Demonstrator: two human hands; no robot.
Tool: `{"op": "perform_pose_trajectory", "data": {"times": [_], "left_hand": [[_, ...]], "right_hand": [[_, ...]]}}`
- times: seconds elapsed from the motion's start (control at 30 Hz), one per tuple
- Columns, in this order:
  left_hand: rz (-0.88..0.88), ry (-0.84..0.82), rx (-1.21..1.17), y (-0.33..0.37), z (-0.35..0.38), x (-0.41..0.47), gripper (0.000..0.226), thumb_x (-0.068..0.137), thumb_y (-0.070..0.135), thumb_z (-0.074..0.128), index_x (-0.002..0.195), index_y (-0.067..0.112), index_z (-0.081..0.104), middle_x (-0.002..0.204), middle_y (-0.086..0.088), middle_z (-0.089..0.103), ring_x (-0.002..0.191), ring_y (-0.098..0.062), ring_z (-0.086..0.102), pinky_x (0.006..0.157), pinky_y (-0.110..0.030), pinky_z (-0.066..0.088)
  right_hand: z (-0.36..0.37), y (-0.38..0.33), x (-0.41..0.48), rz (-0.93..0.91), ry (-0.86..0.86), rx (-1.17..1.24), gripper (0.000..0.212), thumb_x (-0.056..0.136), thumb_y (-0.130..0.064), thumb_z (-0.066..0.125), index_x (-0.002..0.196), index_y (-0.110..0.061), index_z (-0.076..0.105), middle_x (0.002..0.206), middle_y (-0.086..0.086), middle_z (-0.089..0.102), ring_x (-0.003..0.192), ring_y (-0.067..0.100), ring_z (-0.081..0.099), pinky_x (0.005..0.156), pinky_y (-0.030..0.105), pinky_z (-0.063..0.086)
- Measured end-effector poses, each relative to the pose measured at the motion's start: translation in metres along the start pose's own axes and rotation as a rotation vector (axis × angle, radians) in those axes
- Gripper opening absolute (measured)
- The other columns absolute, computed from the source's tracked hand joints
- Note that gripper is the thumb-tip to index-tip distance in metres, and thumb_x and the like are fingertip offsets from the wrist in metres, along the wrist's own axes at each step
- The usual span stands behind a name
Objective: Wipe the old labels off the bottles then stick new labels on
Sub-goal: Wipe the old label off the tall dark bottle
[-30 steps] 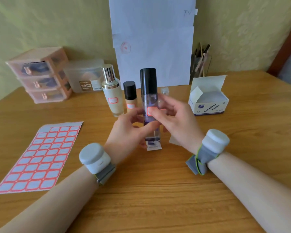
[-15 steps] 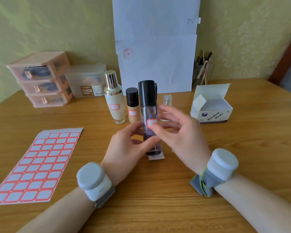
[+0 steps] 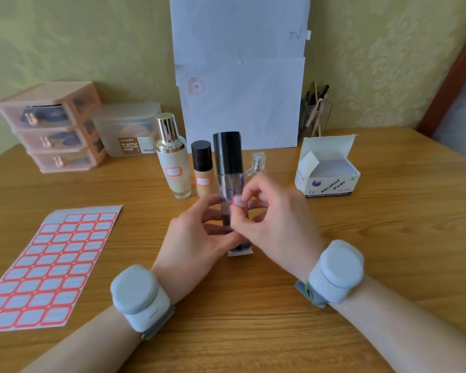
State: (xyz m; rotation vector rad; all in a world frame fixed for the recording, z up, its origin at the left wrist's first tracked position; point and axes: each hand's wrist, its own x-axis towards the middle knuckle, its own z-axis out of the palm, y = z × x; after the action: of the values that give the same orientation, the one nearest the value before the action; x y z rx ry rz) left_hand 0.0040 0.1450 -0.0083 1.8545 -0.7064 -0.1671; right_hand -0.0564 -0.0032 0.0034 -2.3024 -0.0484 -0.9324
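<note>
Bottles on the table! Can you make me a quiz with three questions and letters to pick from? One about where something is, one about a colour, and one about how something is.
1. Where does the sheet of labels lie?
A. On top of the drawers
B. On the table, left of both hands
C. Leaning on the wall

2. What colour is the cap of the tall bottle in the middle?
A. Gold
B. Red
C. Black

3. How is that tall bottle?
A. Upright, gripped by the left hand
B. Lying on its side
C. Upside down

Answers: B, the sheet lies flat on the wood at the left. C, its cap is black. A, its cap is on top and the left hand's fingers curl round its lower part, while the right hand pinches its red-edged label.
</note>
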Motion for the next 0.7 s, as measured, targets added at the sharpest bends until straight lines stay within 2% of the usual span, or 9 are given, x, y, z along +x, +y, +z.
{"op": "perform_pose_trajectory", "data": {"times": [0.2,0.37,0.47,0.57,0.7], "left_hand": [[0.011,0.009,0.044,-0.0003,0.0001,0.0001,0.069,0.068,0.037,0.081,0.131,0.028,0.053,0.102,0.013,0.072,0.085,0.006,0.072,0.072,-0.014,0.058],[0.037,0.052,0.030,-0.0003,0.0013,-0.0002,0.057,0.066,0.041,0.080,0.117,0.037,0.054,0.096,0.012,0.074,0.080,0.002,0.073,0.072,-0.020,0.061],[0.037,0.048,0.027,-0.0018,0.0011,-0.0008,0.057,0.067,0.040,0.081,0.117,0.037,0.054,0.096,0.012,0.074,0.080,0.001,0.074,0.072,-0.023,0.061],[0.050,0.044,0.034,-0.0008,0.0008,-0.0009,0.053,0.064,0.045,0.080,0.107,0.050,0.050,0.095,0.016,0.073,0.079,0.003,0.073,0.069,-0.017,0.059],[0.066,0.056,0.065,0.0004,0.0006,-0.0009,0.053,0.066,0.043,0.082,0.105,0.052,0.047,0.092,0.021,0.070,0.077,0.007,0.071,0.065,-0.010,0.054]], "right_hand": [[-0.0014,-0.0023,0.0008,-0.028,-0.016,-0.041,0.016,0.083,-0.039,0.057,0.091,-0.031,0.047,0.075,-0.005,0.067,0.067,0.011,0.068,0.053,0.030,0.059],[-0.0018,-0.0043,0.0009,-0.057,-0.027,-0.094,0.018,0.085,-0.041,0.058,0.092,-0.031,0.045,0.075,-0.009,0.066,0.065,0.008,0.067,0.053,0.026,0.058],[-0.0017,-0.0039,0.0004,-0.063,-0.030,-0.112,0.018,0.086,-0.036,0.062,0.093,-0.025,0.050,0.075,-0.010,0.065,0.064,0.007,0.067,0.051,0.024,0.056],[-0.0024,-0.0022,0.0007,-0.065,-0.020,-0.102,0.019,0.087,-0.029,0.066,0.094,-0.026,0.049,0.076,-0.010,0.065,0.064,0.006,0.067,0.051,0.020,0.055],[-0.0028,-0.0030,0.0011,-0.061,-0.013,-0.082,0.024,0.087,-0.029,0.064,0.095,-0.032,0.041,0.078,-0.008,0.067,0.063,0.006,0.067,0.050,0.020,0.053]]}}
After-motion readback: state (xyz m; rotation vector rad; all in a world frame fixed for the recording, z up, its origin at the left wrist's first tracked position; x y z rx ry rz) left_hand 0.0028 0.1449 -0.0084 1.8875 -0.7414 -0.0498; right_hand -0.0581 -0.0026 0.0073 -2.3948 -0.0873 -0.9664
